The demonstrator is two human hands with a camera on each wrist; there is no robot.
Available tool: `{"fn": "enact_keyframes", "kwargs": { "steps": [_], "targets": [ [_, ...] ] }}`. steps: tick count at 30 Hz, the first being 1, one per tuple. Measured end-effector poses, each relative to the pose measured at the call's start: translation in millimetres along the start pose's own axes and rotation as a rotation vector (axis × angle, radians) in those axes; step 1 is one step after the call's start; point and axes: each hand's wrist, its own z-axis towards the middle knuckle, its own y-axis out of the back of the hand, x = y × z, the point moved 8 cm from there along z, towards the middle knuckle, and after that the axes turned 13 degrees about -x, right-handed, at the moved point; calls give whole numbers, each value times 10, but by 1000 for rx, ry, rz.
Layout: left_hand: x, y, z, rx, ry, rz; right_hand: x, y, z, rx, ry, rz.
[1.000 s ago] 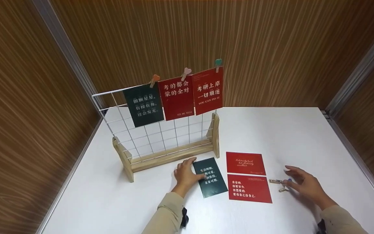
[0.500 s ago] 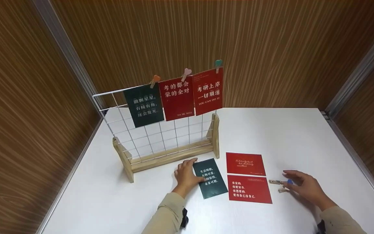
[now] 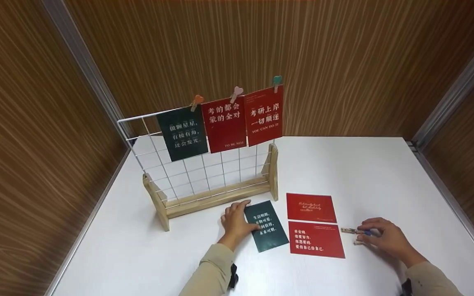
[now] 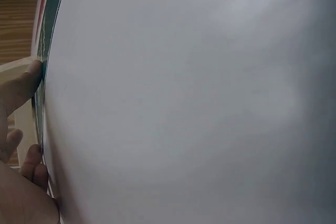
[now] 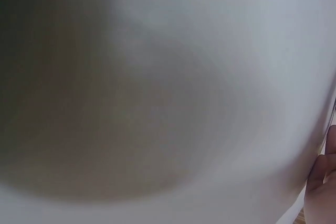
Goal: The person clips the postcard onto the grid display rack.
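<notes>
A dark green card (image 3: 270,238) printed with white Chinese characters lies on the white table just in front of the grid rack. My left hand (image 3: 236,224) rests at its left side, the thumb lying on the card and the fingers spread near its upper left corner. The left wrist view has the thumb (image 4: 23,85) on the green card (image 4: 52,17). Over at the right, my right hand (image 3: 387,239) pinches a small wooden clothespin (image 3: 349,230) with a blue heart between thumb and fingers. A second clothespin (image 3: 357,242) lies partly hidden beneath the thumb.
The wire grid rack (image 3: 212,177) on a wooden base (image 3: 216,198) stands at the back left. Three cards hang from its top, including a red card (image 3: 225,131), with heart clothespins. Two red cards (image 3: 311,206) lie between my hands. Wood-patterned walls surround the table.
My right hand's fingers have come down and closed around the blue-heart clothespin. My left hand has stayed on the green card, nearly still.
</notes>
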Motion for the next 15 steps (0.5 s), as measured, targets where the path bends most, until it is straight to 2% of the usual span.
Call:
{"fn": "enact_keyframes", "kwargs": {
  "steps": [8,15],
  "targets": [
    [-7,6,2,-19,6,-23,-31,-8,13,-16,-4,22],
    [-34,4,-10,-25,-4,-83,7,9,11,-10,-15,70]
  ]
}}
